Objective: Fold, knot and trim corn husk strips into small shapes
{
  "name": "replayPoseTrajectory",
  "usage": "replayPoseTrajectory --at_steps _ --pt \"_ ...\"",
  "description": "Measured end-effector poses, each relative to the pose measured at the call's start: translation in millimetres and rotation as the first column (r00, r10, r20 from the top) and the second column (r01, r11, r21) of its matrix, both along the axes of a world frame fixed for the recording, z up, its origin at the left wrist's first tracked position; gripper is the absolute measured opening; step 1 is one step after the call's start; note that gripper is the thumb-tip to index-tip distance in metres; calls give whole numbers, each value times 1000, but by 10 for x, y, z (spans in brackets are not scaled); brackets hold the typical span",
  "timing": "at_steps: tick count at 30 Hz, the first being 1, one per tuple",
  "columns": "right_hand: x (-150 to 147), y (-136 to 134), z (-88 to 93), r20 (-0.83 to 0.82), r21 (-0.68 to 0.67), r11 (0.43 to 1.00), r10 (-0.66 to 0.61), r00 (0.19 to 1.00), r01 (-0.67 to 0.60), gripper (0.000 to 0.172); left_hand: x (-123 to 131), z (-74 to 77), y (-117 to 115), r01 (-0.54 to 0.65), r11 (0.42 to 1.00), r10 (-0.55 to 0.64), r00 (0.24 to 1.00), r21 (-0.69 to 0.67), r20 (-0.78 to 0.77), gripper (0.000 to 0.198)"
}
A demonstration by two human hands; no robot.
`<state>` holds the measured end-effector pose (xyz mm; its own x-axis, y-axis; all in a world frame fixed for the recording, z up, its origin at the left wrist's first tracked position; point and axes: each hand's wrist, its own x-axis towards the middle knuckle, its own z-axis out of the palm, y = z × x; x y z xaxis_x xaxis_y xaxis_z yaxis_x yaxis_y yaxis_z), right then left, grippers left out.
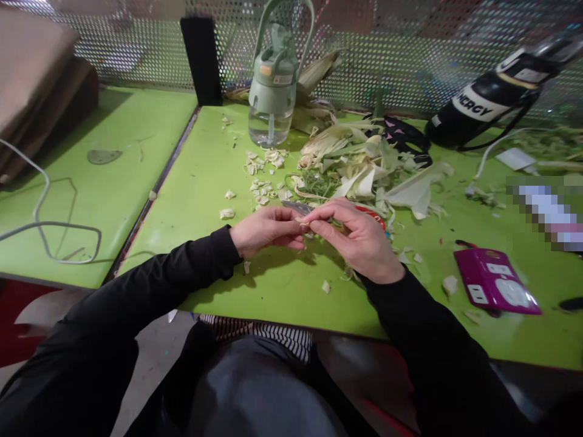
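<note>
Lime-green table [282, 291] fills the frame as a person in black sleeves works with both hands in front of a pale green water bottle [273, 85]. On the person's side of the bottle, the left hand [266, 233] and the right hand [364, 240] meet fingertip to fingertip just above the tabletop. The left hand's fingers are pressed together, pinching a small pale scrap [302, 223] of husk. The right hand is curled around a knife [296, 207]; its grey blade pokes out toward the left hand, and a bit of red handle shows behind the knuckles. Between the bottle and the hands lie chopped pale pieces [264, 176]. A heap of corn husks [364, 164] spreads just right of the bottle. Farther right, a black bottle [487, 103] lies on its side against the perforated metal screen [410, 54]. A purple power strip [496, 282] sits well right of the water bottle, near the table's front edge. Left of the bottle, a white cable [45, 224] loops across a neighbouring green surface.
</note>
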<state>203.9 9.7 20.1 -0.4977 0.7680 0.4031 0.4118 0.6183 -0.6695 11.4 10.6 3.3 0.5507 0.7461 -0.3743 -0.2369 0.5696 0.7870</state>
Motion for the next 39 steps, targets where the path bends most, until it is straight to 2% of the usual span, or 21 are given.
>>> replayPoseTrajectory --at_steps 3,6,12,16,22,28,32,35,39 --pt "14 1 39 66 61 998 11 998 -15 10 -3 -10 8 14 999 -12 999 -44 44 10" --pt "20 -4 36 91 64 998 -12 996 6 10 -5 -23 12 11 998 -5 996 -59 92 11" --pt "9 -11 -16 88 -4 997 -82 993 83 6 24 -88 -12 -67 997 65 997 34 45 11" --pt "8 -11 0 60 -45 997 -63 996 65 7 46 -94 -24 -111 993 109 992 29 65 10" --pt "24 1 8 78 -66 997 -40 996 45 8 31 -66 -25 -53 999 53 997 -8 51 11" --pt "41 33 -41 -29 -146 985 -93 995 88 12 7 -52 -18 -49 999 48 997 19 62 8" --pt "55 48 -49 -135 -201 979 -54 989 26 15 12 -50 -22 -97 995 98 991 -14 88 9" --pt "60 38 -38 -116 -170 985 3 993 -23 16 29 -65 -28 -130 991 130 990 -2 60 8" --pt "53 11 -21 17 -57 997 -52 998 53 11 61 -75 -40 -161 977 157 987 143 36 11"
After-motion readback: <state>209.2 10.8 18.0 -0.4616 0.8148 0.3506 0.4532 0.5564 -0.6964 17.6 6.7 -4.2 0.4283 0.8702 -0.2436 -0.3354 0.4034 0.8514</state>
